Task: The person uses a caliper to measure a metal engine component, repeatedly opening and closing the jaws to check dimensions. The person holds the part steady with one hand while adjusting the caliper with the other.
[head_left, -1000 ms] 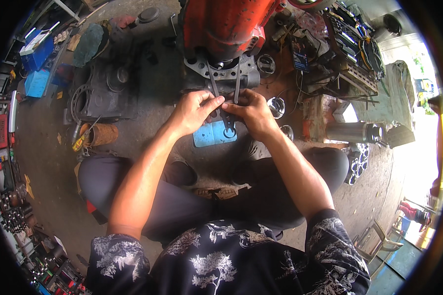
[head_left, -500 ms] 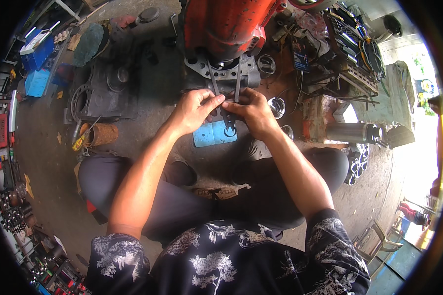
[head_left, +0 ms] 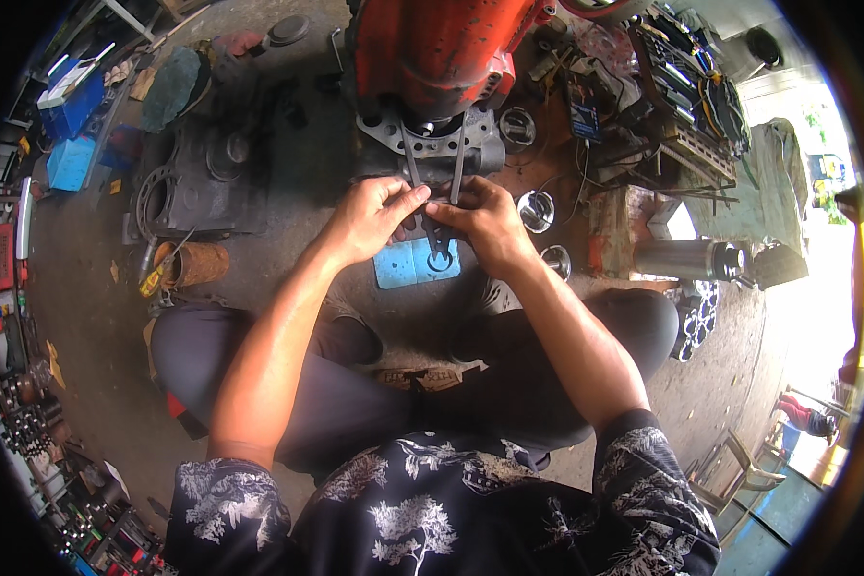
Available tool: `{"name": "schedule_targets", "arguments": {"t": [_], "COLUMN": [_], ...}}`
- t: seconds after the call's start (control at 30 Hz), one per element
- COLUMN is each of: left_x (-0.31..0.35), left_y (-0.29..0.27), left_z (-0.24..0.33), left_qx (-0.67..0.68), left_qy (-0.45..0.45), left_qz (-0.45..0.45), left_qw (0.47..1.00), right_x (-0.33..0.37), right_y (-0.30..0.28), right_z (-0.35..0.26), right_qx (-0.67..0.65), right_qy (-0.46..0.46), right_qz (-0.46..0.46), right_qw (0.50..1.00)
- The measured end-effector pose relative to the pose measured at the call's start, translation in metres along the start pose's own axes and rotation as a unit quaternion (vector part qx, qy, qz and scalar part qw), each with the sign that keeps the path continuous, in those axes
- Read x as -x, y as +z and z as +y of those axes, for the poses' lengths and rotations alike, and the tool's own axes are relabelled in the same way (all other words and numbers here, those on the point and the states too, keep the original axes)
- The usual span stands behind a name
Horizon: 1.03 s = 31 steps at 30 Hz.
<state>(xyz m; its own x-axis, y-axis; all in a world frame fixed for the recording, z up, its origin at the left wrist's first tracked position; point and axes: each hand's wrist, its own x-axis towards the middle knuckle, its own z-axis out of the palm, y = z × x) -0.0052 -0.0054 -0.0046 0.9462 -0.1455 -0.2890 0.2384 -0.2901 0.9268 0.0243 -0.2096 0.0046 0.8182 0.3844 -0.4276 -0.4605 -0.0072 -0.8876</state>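
Observation:
My left hand [head_left: 367, 216] and my right hand [head_left: 490, 223] meet in front of a red-painted machine housing [head_left: 427, 53]. Each pinches, thumb on top, at the near end of a slim metal bar. The left metal bar [head_left: 410, 158] and the right metal bar [head_left: 458, 158] run forward over a grey metal flange [head_left: 384, 134] with holes. Below my fingers a dark tool with a curved end [head_left: 440, 259] shows over a light blue sheet [head_left: 398, 266]; my fingers hide where it joins or rests.
An engine block [head_left: 192, 192] lies at left, near a rusty can [head_left: 197, 262] with a yellow-handled screwdriver [head_left: 154, 278]. Pistons [head_left: 536, 211] stand at right, beside a steel flask [head_left: 682, 259]. A tool rack [head_left: 691, 96] fills the far right.
Both hands and bars shift very slightly left in view, along with the whole scene. The grip looks the same.

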Motion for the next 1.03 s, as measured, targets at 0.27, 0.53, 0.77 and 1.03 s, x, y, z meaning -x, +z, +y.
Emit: {"name": "schedule_targets", "arguments": {"t": [0.27, 0.53, 0.77, 1.03], "left_x": [-0.001, -0.001, 0.002, 0.000], "left_y": [0.000, 0.001, 0.000, 0.000], "left_z": [0.002, 0.003, 0.003, 0.002], "left_qx": [-0.003, -0.002, -0.008, -0.006], "left_qy": [0.001, 0.010, -0.007, -0.007], "left_qz": [0.002, 0.007, -0.005, -0.007], "left_qw": [1.000, 1.000, 1.000, 1.000], "right_x": [0.001, 0.002, 0.002, 0.005], "right_y": [0.001, 0.000, 0.000, 0.001], "right_z": [-0.004, -0.007, -0.004, -0.011], "right_qx": [0.013, 0.014, 0.013, 0.023], "right_qy": [-0.001, -0.006, -0.003, 0.012], "right_qz": [0.005, 0.002, 0.000, -0.007], "right_qw": [1.000, 1.000, 1.000, 1.000]}}
